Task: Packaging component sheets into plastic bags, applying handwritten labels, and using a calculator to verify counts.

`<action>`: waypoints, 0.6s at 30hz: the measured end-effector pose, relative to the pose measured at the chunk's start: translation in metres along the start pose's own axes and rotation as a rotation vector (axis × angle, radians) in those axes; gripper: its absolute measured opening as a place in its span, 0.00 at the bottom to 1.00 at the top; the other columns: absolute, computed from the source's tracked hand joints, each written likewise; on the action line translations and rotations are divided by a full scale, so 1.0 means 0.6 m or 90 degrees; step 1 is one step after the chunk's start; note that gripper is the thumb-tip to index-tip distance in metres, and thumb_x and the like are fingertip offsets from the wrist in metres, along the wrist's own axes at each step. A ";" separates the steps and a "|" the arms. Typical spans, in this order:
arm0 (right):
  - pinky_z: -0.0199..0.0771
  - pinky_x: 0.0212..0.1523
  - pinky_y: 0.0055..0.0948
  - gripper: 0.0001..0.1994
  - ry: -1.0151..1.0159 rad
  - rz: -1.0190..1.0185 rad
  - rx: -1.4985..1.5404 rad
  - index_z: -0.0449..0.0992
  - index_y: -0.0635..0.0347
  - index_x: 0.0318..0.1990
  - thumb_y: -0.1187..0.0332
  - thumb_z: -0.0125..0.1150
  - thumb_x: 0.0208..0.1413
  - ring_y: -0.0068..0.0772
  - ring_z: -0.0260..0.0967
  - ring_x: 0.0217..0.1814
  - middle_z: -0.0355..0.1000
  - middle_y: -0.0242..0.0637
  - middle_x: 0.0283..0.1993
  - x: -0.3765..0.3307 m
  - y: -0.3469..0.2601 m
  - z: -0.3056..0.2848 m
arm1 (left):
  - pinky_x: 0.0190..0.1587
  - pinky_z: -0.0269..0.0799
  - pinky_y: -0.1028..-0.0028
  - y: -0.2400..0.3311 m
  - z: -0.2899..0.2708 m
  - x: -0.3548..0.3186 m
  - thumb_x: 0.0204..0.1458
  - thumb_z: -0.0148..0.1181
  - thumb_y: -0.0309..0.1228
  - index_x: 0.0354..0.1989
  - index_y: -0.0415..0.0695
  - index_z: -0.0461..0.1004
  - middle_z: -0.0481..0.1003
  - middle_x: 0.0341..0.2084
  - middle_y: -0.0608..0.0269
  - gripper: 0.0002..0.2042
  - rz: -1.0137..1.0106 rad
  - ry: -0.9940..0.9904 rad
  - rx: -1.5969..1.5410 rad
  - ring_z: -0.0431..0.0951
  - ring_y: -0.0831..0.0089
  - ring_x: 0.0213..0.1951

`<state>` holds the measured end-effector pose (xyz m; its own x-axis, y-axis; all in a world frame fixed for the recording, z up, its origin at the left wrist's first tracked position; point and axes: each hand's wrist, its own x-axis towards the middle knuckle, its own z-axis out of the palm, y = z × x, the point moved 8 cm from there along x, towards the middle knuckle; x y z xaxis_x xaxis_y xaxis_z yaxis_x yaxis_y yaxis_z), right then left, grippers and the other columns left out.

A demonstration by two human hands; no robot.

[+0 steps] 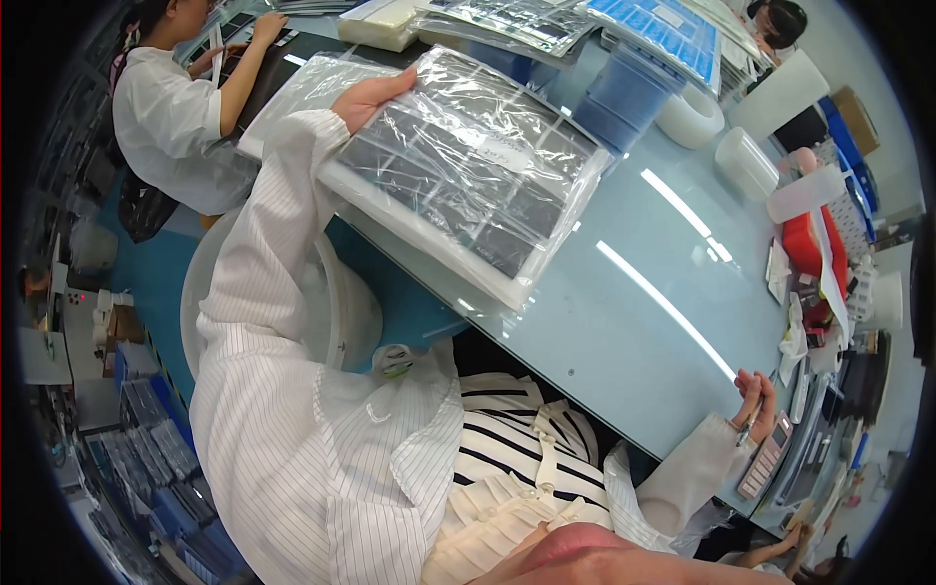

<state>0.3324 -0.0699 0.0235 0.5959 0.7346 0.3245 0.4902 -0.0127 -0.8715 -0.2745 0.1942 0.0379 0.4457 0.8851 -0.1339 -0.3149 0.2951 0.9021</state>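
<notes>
My left hand (373, 99) grips the upper left edge of a flat stack of dark trays wrapped in clear plastic (468, 166). A small white label (505, 152) shows on the wrap. The stack sits tilted over the near left edge of the glass-topped table (624, 322); whether it rests on the table or is held up, I cannot tell. At the right side of the table, my right hand (753, 395) is closed around a slim pen (749, 425). Close beside it lies a pink calculator (769, 456).
Behind the stack stand a blue bin (626, 97), blue trays (663, 34) and more wrapped packs (507, 21). Rolls of white film (690, 117) and a red holder (811, 244) are at the right. A white tub (356, 312) stands below the table edge; a co-worker (175, 117) sits far left.
</notes>
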 end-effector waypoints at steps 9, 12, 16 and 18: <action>0.76 0.45 0.28 0.13 0.012 0.032 -0.047 0.75 0.65 0.45 0.64 0.58 0.61 0.32 0.76 0.38 0.79 0.45 0.36 -0.006 -0.004 0.014 | 0.45 0.73 0.76 0.111 -0.054 -0.051 0.63 0.42 0.51 0.57 0.44 0.70 0.78 0.42 0.58 0.25 0.129 0.173 0.526 0.79 0.71 0.43; 0.75 0.45 0.28 0.13 -0.021 0.018 -0.016 0.75 0.65 0.46 0.63 0.58 0.62 0.32 0.76 0.38 0.79 0.45 0.36 0.003 0.026 0.005 | 0.44 0.74 0.75 0.186 -0.173 -0.156 0.63 0.45 0.46 0.54 0.43 0.73 0.78 0.44 0.57 0.22 0.201 0.472 0.503 0.79 0.70 0.44; 0.75 0.46 0.28 0.12 -0.027 0.043 -0.021 0.75 0.65 0.47 0.66 0.58 0.61 0.31 0.75 0.40 0.78 0.44 0.38 0.006 0.038 0.004 | 0.47 0.73 0.71 0.102 -0.434 -0.237 0.57 0.56 0.49 0.53 0.41 0.74 0.78 0.45 0.57 0.25 0.070 0.725 0.649 0.78 0.67 0.46; 0.75 0.46 0.27 0.11 -0.070 0.002 -0.042 0.74 0.65 0.47 0.70 0.59 0.61 0.30 0.75 0.41 0.78 0.43 0.40 0.026 0.067 0.008 | 0.49 0.72 0.69 0.082 -0.479 -0.251 0.55 0.58 0.51 0.54 0.41 0.74 0.78 0.45 0.56 0.27 0.127 0.695 0.741 0.78 0.64 0.46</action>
<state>0.3584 -0.0560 -0.0082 0.5264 0.8042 0.2758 0.5315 -0.0581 -0.8451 -0.5978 0.1791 -0.0153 -0.4643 0.8455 0.2638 0.7125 0.1796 0.6783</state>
